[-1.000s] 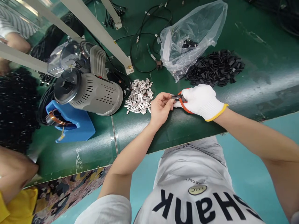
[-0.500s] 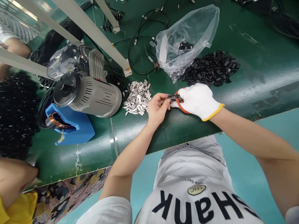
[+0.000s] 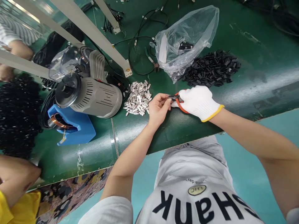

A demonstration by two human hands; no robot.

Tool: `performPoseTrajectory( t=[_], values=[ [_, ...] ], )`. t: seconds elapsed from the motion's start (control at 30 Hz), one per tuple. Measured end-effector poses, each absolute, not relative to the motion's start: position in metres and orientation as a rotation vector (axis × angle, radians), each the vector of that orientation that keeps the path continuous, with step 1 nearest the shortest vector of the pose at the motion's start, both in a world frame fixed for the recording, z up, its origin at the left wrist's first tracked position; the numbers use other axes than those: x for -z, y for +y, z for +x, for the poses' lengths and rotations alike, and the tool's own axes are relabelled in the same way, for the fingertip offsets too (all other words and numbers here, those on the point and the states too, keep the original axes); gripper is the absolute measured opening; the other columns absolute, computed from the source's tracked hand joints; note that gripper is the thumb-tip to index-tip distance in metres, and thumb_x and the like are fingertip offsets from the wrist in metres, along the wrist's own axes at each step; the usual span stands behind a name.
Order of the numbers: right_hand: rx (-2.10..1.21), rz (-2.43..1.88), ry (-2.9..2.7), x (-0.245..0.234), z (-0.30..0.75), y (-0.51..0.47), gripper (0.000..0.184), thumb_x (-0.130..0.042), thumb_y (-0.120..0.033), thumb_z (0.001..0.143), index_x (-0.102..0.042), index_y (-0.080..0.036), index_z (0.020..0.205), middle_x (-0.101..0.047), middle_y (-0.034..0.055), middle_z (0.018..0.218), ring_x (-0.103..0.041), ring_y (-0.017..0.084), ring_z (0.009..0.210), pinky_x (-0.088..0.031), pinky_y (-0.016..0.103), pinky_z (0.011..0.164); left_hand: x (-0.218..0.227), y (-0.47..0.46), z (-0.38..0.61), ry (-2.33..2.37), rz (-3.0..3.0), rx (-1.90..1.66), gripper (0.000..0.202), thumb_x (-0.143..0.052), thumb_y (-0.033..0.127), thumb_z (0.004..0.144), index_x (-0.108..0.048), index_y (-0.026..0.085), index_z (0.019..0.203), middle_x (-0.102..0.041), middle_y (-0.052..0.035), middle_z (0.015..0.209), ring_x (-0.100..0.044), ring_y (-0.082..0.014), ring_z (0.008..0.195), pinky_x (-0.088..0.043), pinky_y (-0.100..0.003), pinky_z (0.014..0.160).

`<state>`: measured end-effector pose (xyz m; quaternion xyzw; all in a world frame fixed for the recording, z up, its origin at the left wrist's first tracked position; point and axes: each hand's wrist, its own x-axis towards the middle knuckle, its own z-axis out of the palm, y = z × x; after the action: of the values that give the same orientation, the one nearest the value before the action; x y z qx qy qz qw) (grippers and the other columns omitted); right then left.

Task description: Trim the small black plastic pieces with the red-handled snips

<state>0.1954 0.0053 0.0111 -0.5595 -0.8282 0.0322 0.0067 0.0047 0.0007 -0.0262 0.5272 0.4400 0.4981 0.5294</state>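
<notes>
Green belt-covered tabletop (image 3: 130,132) runs across the view above a teal floor (image 3: 245,168), with a pale metal rail (image 3: 88,31) crossing its far side.

At its near edge, the person's bare left hand (image 3: 158,107) is curled, with its fingertips (image 3: 166,99) closed in a narrow pinch on a small dark part (image 3: 170,96). That part is too small to make out and sits right at the scissor blades. The right hand (image 3: 198,102), in a white knit glove with a yellow cuff, is closed firmly around orange-handled scissors (image 3: 180,104), whose dark blades point toward the left fingertips.

Just beyond the left hand lies a loose heap of small silver metal pieces (image 3: 137,98). Beyond the scissors lies a larger spread of black plastic pieces (image 3: 211,68), beside a clear plastic bag (image 3: 184,40) with more black pieces inside. Both heaps look sizeable, and nothing shows how many pieces have been worked; no finished pile can be told apart.

Farther off are thin black cables (image 3: 140,40) and small pliers (image 3: 153,62). To the left stand a grey vented cylindrical machine (image 3: 98,96) and a blue holder (image 3: 74,130) carrying an amber tape roll (image 3: 57,122). A co-worker's forearm (image 3: 16,175) with a yellow sleeve (image 3: 24,208) shows at the lower-left corner.
</notes>
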Motion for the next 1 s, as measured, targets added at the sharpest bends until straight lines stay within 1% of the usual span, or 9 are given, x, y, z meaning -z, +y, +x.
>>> performPoseTrajectory(
  t=[0.23, 0.37, 0.6, 0.83, 1.0],
  values=[
    [-0.117, -1.784, -2.553, -0.014, 0.193, 0.003, 0.072, -0.031, -0.070, 0.100, -0.072, -0.012, 0.106, -0.074, 0.0191, 0.086, -0.071, 0.034, 0.084, -0.030, 0.035, 0.067, 0.025, 0.002, 0.006, 1.051, 1.258, -1.199, 0.040, -0.082, 0.050, 0.082, -0.063, 0.018, 0.095, -0.069, -0.0005, 0.080, -0.058, -0.0060, 0.055, -0.050, -0.021, 0.056],
    [-0.108, -1.798, -2.542, -0.017, 0.191, 0.001, 0.072, -0.031, -0.069, 0.101, -0.072, -0.011, 0.107, -0.074, 0.0194, 0.085, -0.072, 0.034, 0.084, -0.031, 0.034, 0.067, 0.026, 0.003, 0.006, 1.019, 1.274, -1.215, 0.036, -0.081, 0.048, 0.085, -0.065, 0.018, 0.098, -0.068, -0.0003, 0.080, -0.058, -0.0060, 0.057, -0.050, -0.021, 0.057],
    [-0.125, -1.784, -2.544, -0.033, 0.192, -0.005, 0.065, -0.040, -0.072, 0.097, -0.074, -0.016, 0.102, -0.076, 0.0163, 0.090, -0.072, 0.031, 0.085, -0.032, 0.034, 0.066, 0.020, 0.000, 0.003, 1.011, 1.254, -1.165, 0.034, -0.081, 0.044, 0.083, -0.065, 0.016, 0.095, -0.069, -0.0003, 0.078, -0.058, -0.0057, 0.054, -0.048, -0.021, 0.055],
    [-0.089, -1.939, -2.486, -0.032, 0.223, -0.015, 0.077, -0.035, -0.081, 0.095, -0.076, -0.016, 0.102, -0.076, 0.0171, 0.086, -0.073, 0.032, 0.084, -0.038, 0.034, 0.067, 0.017, 0.004, 0.037, 0.975, 1.314, -1.026, 0.032, -0.078, 0.043, 0.084, -0.066, 0.015, 0.093, -0.067, 0.0002, 0.072, -0.055, -0.0060, 0.049, -0.046, -0.020, 0.049],
    [-0.230, -2.106, -2.418, -0.032, 0.248, -0.005, 0.083, -0.032, -0.087, 0.090, -0.077, -0.017, 0.098, -0.075, 0.0175, 0.084, -0.072, 0.031, 0.082, -0.043, 0.035, 0.069, 0.024, 0.024, 0.068, 0.916, 1.335, -0.998, 0.029, -0.079, 0.039, 0.083, -0.064, 0.015, 0.090, -0.067, 0.0004, 0.070, -0.056, -0.0063, 0.047, -0.047, -0.020, 0.050]
  ],
)
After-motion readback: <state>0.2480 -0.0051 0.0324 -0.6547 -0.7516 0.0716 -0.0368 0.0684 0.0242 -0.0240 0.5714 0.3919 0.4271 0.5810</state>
